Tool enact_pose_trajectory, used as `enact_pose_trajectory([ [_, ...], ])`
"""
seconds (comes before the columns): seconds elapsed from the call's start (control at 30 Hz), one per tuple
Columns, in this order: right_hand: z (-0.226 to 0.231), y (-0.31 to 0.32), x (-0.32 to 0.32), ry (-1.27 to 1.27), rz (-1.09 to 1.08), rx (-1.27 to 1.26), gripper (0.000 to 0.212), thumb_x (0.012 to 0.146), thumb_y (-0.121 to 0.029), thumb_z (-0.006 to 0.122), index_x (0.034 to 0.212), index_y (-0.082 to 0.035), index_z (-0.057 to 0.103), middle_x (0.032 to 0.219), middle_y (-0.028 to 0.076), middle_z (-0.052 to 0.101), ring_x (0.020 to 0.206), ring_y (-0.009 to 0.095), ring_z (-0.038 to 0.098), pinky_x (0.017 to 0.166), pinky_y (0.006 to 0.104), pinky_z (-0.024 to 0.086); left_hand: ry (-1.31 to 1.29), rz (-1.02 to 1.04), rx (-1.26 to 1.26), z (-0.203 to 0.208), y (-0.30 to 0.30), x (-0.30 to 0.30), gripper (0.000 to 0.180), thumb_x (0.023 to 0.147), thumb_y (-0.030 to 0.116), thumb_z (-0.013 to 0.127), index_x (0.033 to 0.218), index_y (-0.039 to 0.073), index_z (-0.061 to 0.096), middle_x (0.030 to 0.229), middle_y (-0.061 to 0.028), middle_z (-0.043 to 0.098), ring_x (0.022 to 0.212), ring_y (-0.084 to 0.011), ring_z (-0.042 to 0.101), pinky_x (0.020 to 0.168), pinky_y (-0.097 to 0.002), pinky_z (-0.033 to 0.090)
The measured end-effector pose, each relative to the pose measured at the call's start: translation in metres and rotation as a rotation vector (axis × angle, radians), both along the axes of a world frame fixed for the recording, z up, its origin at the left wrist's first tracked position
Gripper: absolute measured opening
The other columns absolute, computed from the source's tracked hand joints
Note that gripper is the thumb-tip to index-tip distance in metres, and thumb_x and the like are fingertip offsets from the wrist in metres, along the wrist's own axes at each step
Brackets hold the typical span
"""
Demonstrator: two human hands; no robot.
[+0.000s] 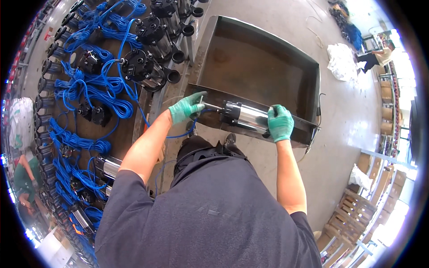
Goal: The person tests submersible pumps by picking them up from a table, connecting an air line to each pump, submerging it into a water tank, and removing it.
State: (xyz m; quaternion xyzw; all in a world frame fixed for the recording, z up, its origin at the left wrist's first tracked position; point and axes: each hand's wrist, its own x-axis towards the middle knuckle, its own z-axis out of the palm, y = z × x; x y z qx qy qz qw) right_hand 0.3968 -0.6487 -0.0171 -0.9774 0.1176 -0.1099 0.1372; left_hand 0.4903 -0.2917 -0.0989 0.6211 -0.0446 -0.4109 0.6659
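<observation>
green-gloved l hand (187, 107) closed round thin steel rod (212, 106); green-gloved r hand (280, 123) wrapped over rt end of silver-and-black metal cylinder (249, 116), mid-frame, near side of open dark steel tank (318, 82). r slips, it prob rolls; blue cable (182, 135) cld snag.
</observation>
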Motion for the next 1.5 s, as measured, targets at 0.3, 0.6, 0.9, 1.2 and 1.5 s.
enact_pose_trajectory([
  [0.3,-0.001,0.0,0.001,0.022,-0.005,0.002,0.016,0.09,-0.024,0.065,0.092,-0.01,0.072,0.091,0.01,0.071,0.086,0.033,0.066,0.078,0.045,0.054,-0.15,0.026,0.121,0.004,-0.011,-0.009,0.04,0.092,0.013,0.071,0.131,0.008,0.063,0.098,0.0022,0.066,0.084,-0.0084,0.058,0.074,-0.0234,0.05],
  [0.6,0.0,0.0,0.001,0.005,0.01,-0.007,0.015,0.089,-0.024,0.066,0.09,-0.01,0.072,0.09,0.01,0.071,0.086,0.033,0.066,0.078,0.0443,0.053,-0.725,-0.187,0.61,-0.011,-0.008,0.004,0.038,0.094,0.014,0.069,0.132,0.013,0.063,0.101,0.0011,0.071,0.084,-0.0165,0.068,0.074,-0.0303,0.054],
  [0.9,0.0,0.0,0.001,-0.016,0.026,-0.015,0.015,0.088,-0.023,0.066,0.09,-0.009,0.071,0.089,0.01,0.071,0.086,0.033,0.065,0.077,0.0447,0.054,-0.03,-0.029,-0.053,0.001,-0.001,0.003,0.042,0.096,0.016,0.07,0.136,0.01,0.06,0.084,0.0046,0.06,0.083,-0.0098,0.057,0.077,-0.0258,0.049],
  [1.2,0.0,0.0,0.001,-0.003,0.007,-0.012,0.013,0.089,-0.023,0.066,0.09,-0.011,0.071,0.088,0.01,0.071,0.086,0.033,0.066,0.078,0.0439,0.053,0.024,-0.025,0.263,0.013,-0.011,0.0,0.038,0.097,0.029,0.067,0.127,0.006,0.064,0.088,-0.0012,0.067,0.075,-0.0111,0.059,0.068,-0.0259,0.05],
  [1.5,0.0,0.002,0.0,-0.015,0.019,-0.018,0.014,0.089,-0.023,0.066,0.088,-0.01,0.071,0.088,0.009,0.07,0.084,0.032,0.065,0.077,0.0441,0.054,-0.653,-0.244,0.61,-0.014,-0.003,0.005,0.045,0.095,0.015,0.064,0.139,0.007,0.054,0.096,-0.0059,0.066,0.077,-0.0178,0.064,0.069,-0.0306,0.053],
])
